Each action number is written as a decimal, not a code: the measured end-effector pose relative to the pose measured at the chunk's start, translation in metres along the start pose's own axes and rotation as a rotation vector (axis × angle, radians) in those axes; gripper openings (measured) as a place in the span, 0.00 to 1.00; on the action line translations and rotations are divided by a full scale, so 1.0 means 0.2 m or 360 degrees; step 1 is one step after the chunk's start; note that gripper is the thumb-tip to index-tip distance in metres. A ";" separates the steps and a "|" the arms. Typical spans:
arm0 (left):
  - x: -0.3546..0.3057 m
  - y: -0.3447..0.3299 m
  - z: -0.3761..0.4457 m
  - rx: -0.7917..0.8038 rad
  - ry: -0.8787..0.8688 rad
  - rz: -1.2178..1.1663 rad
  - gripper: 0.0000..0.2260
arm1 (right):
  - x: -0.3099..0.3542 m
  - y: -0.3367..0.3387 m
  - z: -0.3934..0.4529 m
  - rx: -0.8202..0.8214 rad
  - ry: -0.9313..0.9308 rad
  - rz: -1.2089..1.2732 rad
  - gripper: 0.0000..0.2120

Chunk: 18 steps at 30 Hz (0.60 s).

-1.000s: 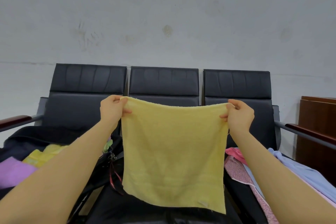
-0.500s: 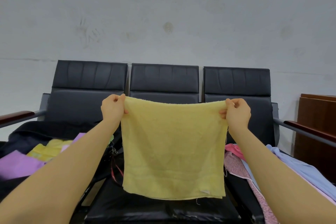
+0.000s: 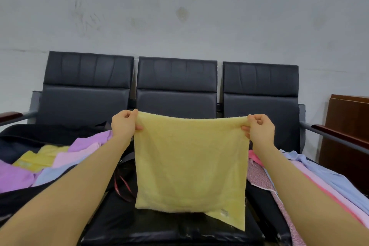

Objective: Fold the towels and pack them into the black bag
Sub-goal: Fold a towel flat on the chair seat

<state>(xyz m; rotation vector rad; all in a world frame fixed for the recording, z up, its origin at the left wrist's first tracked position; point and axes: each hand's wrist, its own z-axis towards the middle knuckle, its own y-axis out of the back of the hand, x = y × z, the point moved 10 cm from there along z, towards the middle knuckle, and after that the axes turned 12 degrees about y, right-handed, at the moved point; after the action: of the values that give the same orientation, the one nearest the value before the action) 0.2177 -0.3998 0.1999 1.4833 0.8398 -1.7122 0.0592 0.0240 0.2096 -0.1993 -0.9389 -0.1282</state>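
Observation:
A yellow towel hangs spread out in front of me over the middle seat. My left hand pinches its top left corner and my right hand pinches its top right corner. Its lower edge hangs just above the seat cushion, with the bottom right corner dipping lowest. The black bag lies open on the left seat, holding purple, yellow, pink and pale blue towels.
A three-seat black bench stands against a grey wall, with metal armrests at both ends. Pink, patterned and blue cloths lie on the right seat. A brown wooden cabinet stands at the far right. Red straps hang by the bag.
Both hands have dropped slightly with the towel. The view has tilted down, showing more of the bag's towels and the middle seat. The towel's bottom right corner now hangs lower.

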 end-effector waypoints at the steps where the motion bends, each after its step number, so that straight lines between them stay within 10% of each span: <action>1: 0.05 -0.04 0.04 0.0011 0.0038 0.0007 0.10 | -0.06 -0.03 0.02 0.0019 -0.0028 -0.0009 0.06; 18: 0.11 -0.37 0.37 -0.0235 -0.0155 -0.0266 0.09 | -0.39 -0.43 0.33 0.0031 0.0121 0.0200 0.04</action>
<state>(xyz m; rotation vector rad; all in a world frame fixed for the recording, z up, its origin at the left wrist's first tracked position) 0.1137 -0.4252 0.1886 1.2515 1.0383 -1.7862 -0.0550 -0.0425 0.1927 -0.2334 -0.8492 -0.0109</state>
